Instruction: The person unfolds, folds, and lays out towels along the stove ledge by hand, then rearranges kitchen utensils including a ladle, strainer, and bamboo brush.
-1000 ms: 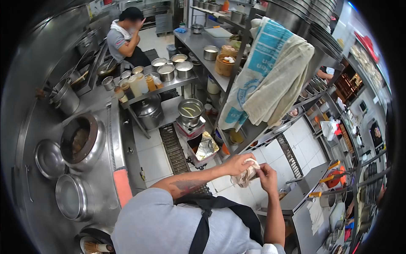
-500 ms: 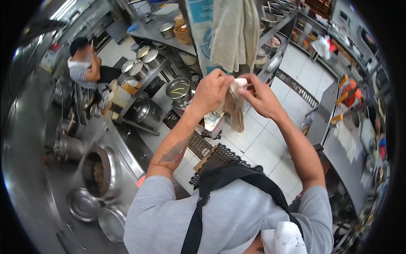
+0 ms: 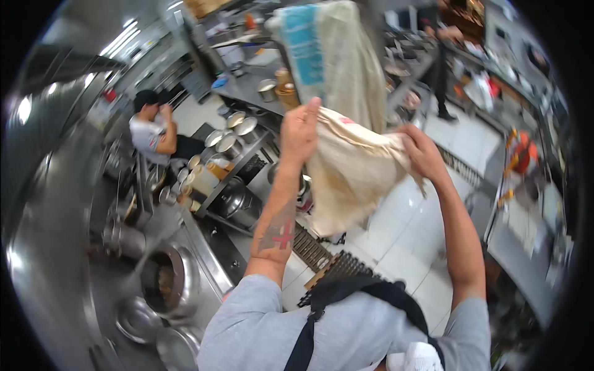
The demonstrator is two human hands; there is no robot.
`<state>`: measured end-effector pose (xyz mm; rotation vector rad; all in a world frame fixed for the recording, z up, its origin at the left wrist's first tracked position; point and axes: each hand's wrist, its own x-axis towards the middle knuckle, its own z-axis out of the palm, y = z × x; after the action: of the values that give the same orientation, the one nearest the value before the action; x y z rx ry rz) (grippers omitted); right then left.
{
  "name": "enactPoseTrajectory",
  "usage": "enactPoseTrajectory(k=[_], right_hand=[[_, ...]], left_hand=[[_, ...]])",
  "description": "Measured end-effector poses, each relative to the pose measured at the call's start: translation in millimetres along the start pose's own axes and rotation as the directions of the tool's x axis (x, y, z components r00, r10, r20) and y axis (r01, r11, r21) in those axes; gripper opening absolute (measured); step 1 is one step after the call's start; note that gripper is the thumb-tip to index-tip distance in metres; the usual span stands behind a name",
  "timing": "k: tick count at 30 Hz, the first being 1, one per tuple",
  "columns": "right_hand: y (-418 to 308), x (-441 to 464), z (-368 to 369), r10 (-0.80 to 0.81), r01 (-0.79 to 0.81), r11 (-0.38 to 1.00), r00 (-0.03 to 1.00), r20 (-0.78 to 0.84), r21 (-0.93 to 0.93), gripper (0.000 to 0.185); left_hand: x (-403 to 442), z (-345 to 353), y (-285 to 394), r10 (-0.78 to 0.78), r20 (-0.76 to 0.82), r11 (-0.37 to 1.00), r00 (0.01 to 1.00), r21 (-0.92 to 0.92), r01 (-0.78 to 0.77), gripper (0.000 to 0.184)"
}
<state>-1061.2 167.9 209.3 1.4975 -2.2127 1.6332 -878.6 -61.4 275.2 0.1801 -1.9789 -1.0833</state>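
A cream cloth [image 3: 352,176] hangs spread between my two raised hands, with a small red mark near its upper edge. My left hand [image 3: 300,131] is closed on its upper left corner. On the other side, my right hand [image 3: 423,152] grips the bunched upper right end. The cloth's lower part falls loose over the tiled floor and is slightly blurred. Just behind it hang a blue-and-white printed cloth [image 3: 303,46] and a pale towel [image 3: 352,59]. The cloth hides part of the floor area below.
A wok [image 3: 167,281] and metal bowls [image 3: 139,319] sit along the steel counter at left. Several pots [image 3: 229,145] fill a shelf beyond. One person [image 3: 151,130] stands at left, another [image 3: 440,62] at the back right. A black perforated mat [image 3: 337,272] lies below.
The cloth, bunched and hanging narrow between my fingers before, is now spread wide. My hands have moved apart, the right one farther right. A person has come into view at the back right.
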Motion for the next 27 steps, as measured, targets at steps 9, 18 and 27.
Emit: enactPoseTrajectory(k=[9,18,27], right_hand=[[40.5,-33.2,1.1,0.174,-0.195,0.972,0.971,0.162,0.13,0.025],[63.1,-88.5,-8.6,0.15,-0.045,0.943,0.941,0.302,-0.329,0.027],[96.7,-117.9,-11.4,0.291,-0.243,0.942,0.935,0.202,-0.234,0.013]], left_hand=[[-83.9,39.4,-98.9,-0.178,0.16,0.891,0.971,-0.393,0.228,0.047],[-160.2,34.4,-119.6,-0.065,0.476,0.997,0.877,-0.011,0.08,0.038],[-170.7,43.7,-130.7,-0.104,0.24,0.989,0.965,0.125,0.075,0.029]])
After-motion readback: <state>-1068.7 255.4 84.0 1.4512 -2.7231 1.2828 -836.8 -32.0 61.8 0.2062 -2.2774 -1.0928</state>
